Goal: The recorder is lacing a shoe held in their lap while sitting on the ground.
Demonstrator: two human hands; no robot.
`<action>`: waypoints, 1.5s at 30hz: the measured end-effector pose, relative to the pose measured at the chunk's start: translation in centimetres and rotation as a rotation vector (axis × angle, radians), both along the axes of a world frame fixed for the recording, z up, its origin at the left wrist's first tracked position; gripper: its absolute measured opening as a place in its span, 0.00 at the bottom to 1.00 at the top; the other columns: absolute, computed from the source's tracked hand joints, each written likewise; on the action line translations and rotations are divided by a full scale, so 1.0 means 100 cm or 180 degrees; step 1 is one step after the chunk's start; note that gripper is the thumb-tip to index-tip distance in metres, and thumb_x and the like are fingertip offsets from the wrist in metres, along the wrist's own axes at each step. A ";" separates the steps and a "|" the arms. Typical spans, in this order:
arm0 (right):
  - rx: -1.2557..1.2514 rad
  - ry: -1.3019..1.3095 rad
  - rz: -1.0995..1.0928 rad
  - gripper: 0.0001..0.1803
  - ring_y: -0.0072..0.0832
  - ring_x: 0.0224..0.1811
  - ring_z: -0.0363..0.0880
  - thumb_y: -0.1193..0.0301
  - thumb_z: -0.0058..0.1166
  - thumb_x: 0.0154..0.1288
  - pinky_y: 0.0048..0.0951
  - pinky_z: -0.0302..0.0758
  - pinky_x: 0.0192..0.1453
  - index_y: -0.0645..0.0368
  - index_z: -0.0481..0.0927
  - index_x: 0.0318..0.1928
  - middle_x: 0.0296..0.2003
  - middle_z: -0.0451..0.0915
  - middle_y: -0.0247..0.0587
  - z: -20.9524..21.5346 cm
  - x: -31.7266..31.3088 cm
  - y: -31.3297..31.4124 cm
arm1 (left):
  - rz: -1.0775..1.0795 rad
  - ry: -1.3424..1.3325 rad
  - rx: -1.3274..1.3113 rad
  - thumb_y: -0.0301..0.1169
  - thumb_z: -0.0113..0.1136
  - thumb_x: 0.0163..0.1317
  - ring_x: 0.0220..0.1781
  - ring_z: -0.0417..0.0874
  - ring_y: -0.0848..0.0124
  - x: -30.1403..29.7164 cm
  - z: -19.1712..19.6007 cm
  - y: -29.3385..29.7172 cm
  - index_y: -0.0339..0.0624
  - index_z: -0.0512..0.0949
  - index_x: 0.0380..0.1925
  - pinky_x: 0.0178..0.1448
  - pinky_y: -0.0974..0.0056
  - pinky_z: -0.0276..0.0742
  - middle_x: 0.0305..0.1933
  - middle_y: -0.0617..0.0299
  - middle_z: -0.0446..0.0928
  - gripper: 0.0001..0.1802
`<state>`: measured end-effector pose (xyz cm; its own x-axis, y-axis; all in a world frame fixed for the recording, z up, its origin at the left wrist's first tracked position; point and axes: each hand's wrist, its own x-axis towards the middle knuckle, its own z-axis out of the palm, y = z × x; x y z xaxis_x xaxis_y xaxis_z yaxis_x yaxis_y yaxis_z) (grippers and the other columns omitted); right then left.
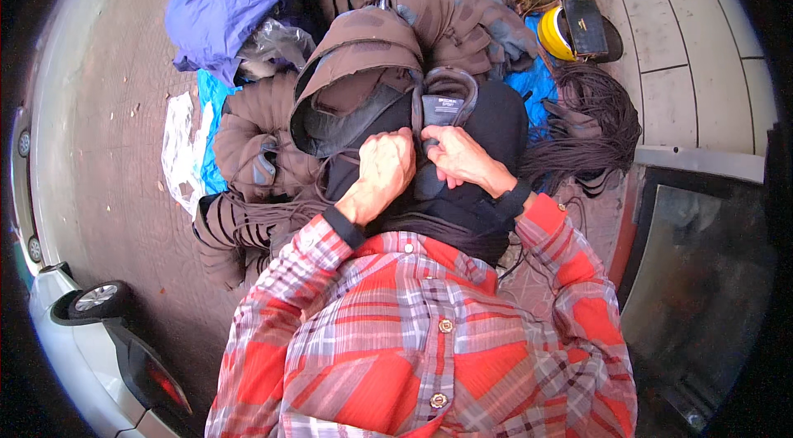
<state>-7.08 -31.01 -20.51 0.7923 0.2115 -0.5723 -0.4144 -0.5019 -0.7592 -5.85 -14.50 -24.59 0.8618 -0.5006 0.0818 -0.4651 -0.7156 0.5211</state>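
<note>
Red plaid shirt (pixel 376 331) fills the space below the hands. Left hand (pixel 386 162) curls tightly closed at the left edge of a dark shoe upper (pixel 443 112), its grip hidden; right hand (pixel 462 159) pinches the upper's near part. This piece lies between and just beyond both hands, over black-clothed legs (pixel 503 120). Stacked brown pieces (pixel 355 58) rise beyond; dark cords (pixel 607 120) pile rightward.
</note>
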 end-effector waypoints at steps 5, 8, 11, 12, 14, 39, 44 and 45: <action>0.0218 -0.0288 -0.0055 0.07 0.28 0.10 0.73 0.77 0.41 0.59 0.29 0.69 0.13 0.64 0.71 0.36 0.13 0.73 0.41 -0.013 0.000 -0.001 | -0.0119 -0.0528 0.0510 0.31 0.54 0.53 0.25 0.81 0.51 0.004 0.007 -0.006 0.41 0.73 0.24 0.28 0.52 0.75 0.22 0.46 0.77 0.05; -0.0279 -0.0945 0.0206 0.03 0.28 0.12 0.73 0.76 0.44 0.59 0.29 0.70 0.15 0.62 0.70 0.33 0.13 0.72 0.40 -0.014 -0.003 0.001 | 0.0018 -0.0094 0.0327 0.33 0.52 0.56 0.28 0.81 0.50 0.004 0.010 -0.008 0.42 0.75 0.24 0.32 0.51 0.75 0.24 0.47 0.78 0.08; -0.2305 -0.3318 0.1101 0.03 0.29 0.14 0.76 0.74 0.47 0.59 0.29 0.72 0.17 0.61 0.70 0.32 0.14 0.72 0.40 -0.020 -0.006 -0.012 | 0.0073 0.0908 0.0103 0.39 0.56 0.58 0.33 0.81 0.52 0.014 0.021 0.005 0.42 0.79 0.31 0.37 0.51 0.75 0.27 0.44 0.78 0.12; -0.2336 -0.3436 0.0452 0.04 0.29 0.17 0.77 0.73 0.47 0.60 0.28 0.72 0.18 0.61 0.71 0.33 0.15 0.74 0.40 -0.012 -0.002 -0.032 | -0.0003 0.0866 -0.0465 0.38 0.58 0.58 0.29 0.82 0.58 0.019 0.017 0.021 0.39 0.79 0.36 0.34 0.56 0.76 0.27 0.50 0.80 0.14; -0.1390 -0.2510 -0.1122 0.06 0.28 0.22 0.80 0.71 0.46 0.65 0.27 0.74 0.20 0.61 0.71 0.35 0.22 0.76 0.42 0.032 0.001 -0.080 | 0.0454 0.3888 -0.2109 0.32 0.59 0.59 0.27 0.76 0.73 0.037 0.042 0.055 0.34 0.75 0.46 0.33 0.71 0.73 0.34 0.64 0.77 0.17; 0.0858 -0.3056 -0.3220 0.12 0.29 0.37 0.81 0.76 0.46 0.67 0.30 0.80 0.44 0.67 0.72 0.49 0.38 0.78 0.47 0.038 -0.068 -0.171 | -0.0589 0.0084 -0.0728 0.29 0.58 0.57 0.52 0.74 0.51 0.065 0.024 -0.013 0.40 0.71 0.52 0.54 0.57 0.71 0.46 0.45 0.72 0.21; 0.0092 -0.2958 -0.1719 0.07 0.33 0.36 0.81 0.78 0.49 0.61 0.29 0.77 0.41 0.62 0.76 0.41 0.34 0.80 0.45 -0.011 -0.004 -0.083 | -0.1260 0.0789 -0.0646 0.29 0.57 0.50 0.41 0.79 0.61 0.118 0.028 -0.020 0.38 0.74 0.48 0.46 0.59 0.74 0.43 0.49 0.77 0.22; -0.0532 -0.3432 -0.1212 0.07 0.43 0.37 0.80 0.78 0.51 0.58 0.35 0.75 0.41 0.63 0.76 0.39 0.33 0.78 0.51 -0.011 0.007 -0.074 | -0.1401 0.0830 -0.0594 0.28 0.57 0.49 0.40 0.80 0.63 0.130 0.028 -0.023 0.37 0.74 0.47 0.45 0.59 0.74 0.42 0.50 0.78 0.22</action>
<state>-6.41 -38.41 -21.65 0.8826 -0.1604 0.4420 0.2628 -0.6112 -0.7466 7.12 -16.83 -21.77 0.5776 -0.8161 0.0155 -0.5383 -0.3666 0.7588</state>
